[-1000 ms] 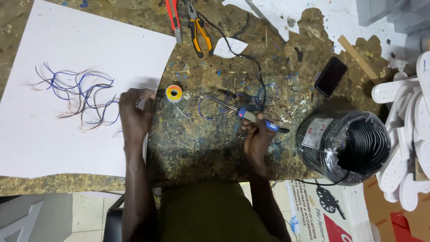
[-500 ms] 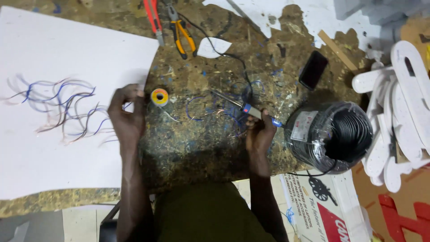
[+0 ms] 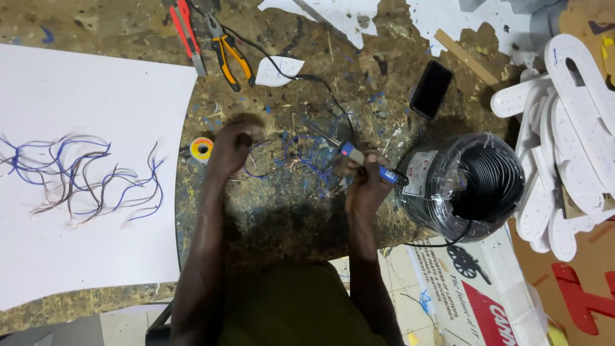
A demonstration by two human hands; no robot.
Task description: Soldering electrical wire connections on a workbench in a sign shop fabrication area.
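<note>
Left hand (image 3: 232, 146) has left the small yellow solder reel (image 3: 201, 149) and moved right to the tangle of thin blue wires (image 3: 301, 160) on the paint-spattered desk (image 3: 128, 25); its fingers blurred, state unclear. Right hand (image 3: 366, 186) fingers stay clasped round the blue-handled soldering iron (image 3: 359, 159), tip over the wires.

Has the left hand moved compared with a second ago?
Yes. The left hand has crossed from the white sheet's edge to the far side of the solder spool, toward the right hand.
</note>
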